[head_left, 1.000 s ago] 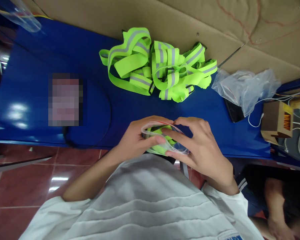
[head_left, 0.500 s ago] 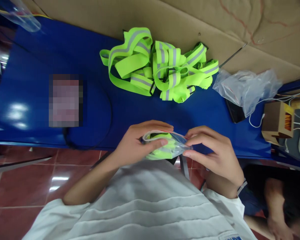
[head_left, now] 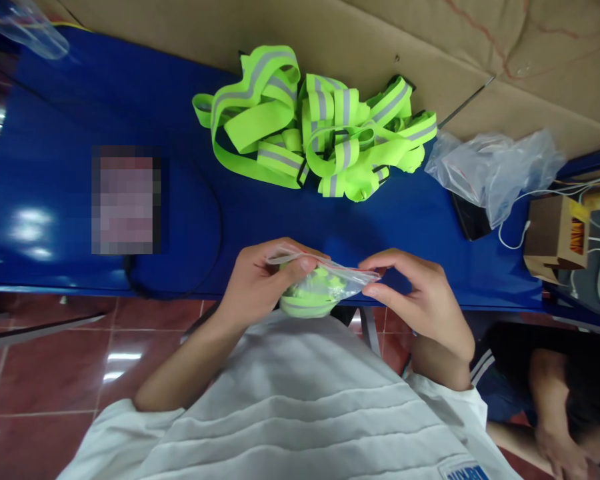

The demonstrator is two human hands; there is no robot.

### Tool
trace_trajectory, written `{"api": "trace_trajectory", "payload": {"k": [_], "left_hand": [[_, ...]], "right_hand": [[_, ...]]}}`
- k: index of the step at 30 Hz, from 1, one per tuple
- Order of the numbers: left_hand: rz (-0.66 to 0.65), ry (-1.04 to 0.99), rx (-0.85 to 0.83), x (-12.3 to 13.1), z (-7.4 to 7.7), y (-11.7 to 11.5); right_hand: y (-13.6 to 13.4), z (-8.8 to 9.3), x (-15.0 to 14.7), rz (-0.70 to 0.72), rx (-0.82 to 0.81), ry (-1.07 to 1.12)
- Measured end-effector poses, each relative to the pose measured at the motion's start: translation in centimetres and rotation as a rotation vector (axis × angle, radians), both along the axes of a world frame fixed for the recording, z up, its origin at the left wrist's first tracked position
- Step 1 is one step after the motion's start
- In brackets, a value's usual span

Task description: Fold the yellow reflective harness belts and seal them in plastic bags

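A clear zip-lock bag (head_left: 347,285) with a red line along its mouth hangs between my hands at the table's front edge. Inside it lies a folded neon-yellow reflective strap (head_left: 307,303) with a grey stripe. My left hand (head_left: 260,280) grips the bag's left side, thumb on top near the mouth. Thumb and forefinger of my right hand (head_left: 415,293) pinch the right corner of the mouth. The bag's mouth looks nearly flat, its two edges close together. Beyond my hands, a pile of neon-yellow reflective straps (head_left: 280,113) with black buckles lies on the blue table (head_left: 180,107).
Clear plastic bags (head_left: 495,167) lie over a dark phone (head_left: 473,217) at the right. Next to them stand a small cardboard box (head_left: 553,233) and white cables. A blurred-out object (head_left: 125,200) with a black cord is at left. Another person's arm (head_left: 553,400) shows lower right.
The bag's mouth, gaping before, is now drawn flatter. My left hand has shifted slightly left, and its thumb has moved up to the mouth. My right hand still pinches the corner.
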State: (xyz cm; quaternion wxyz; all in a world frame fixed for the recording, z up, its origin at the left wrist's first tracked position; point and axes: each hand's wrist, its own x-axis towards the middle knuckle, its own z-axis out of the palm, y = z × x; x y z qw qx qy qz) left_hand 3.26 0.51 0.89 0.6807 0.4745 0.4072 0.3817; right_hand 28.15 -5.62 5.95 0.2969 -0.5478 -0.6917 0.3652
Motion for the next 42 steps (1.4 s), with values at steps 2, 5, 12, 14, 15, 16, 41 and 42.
{"api": "trace_trajectory", "payload": {"k": [2, 5, 12, 14, 15, 16, 41, 42], "left_hand": [[0.024, 0.026, 0.0, -0.1, -0.1, -0.2], [0.032, 0.066, 0.009, -0.2, 0.0, -0.4], [0.113, 0.113, 0.089, 0.2, -0.3, -0.9], [0.142, 0.107, 0.105, 0.3, -0.6, -1.1], [0.157, 0.103, 0.115, 0.4, -0.7, -1.2], [0.17, 0.098, 0.126, 0.5, -0.9, -1.3], [0.042, -0.011, 0.089, 0.2, -0.4, -0.8], [0.025, -0.028, 0.093, 0.0, -0.6, -0.8]], "right_hand": [[0.1, -0.1, -0.2, 0.014, 0.02, -0.006], [0.1, -0.3, -0.7, -0.048, 0.061, 0.043], [0.3, -0.4, -1.2, -0.1, 0.043, 0.063], [0.3, -0.3, -1.5, -0.131, 0.036, 0.04], [0.2, -0.3, -1.6, -0.151, 0.032, 0.031], [0.2, -0.4, -1.9, -0.169, 0.026, 0.027], [0.1, -0.3, -2.3, 0.114, 0.18, -0.155], [0.2, -0.2, -2.0, 0.134, 0.189, -0.177]]}}
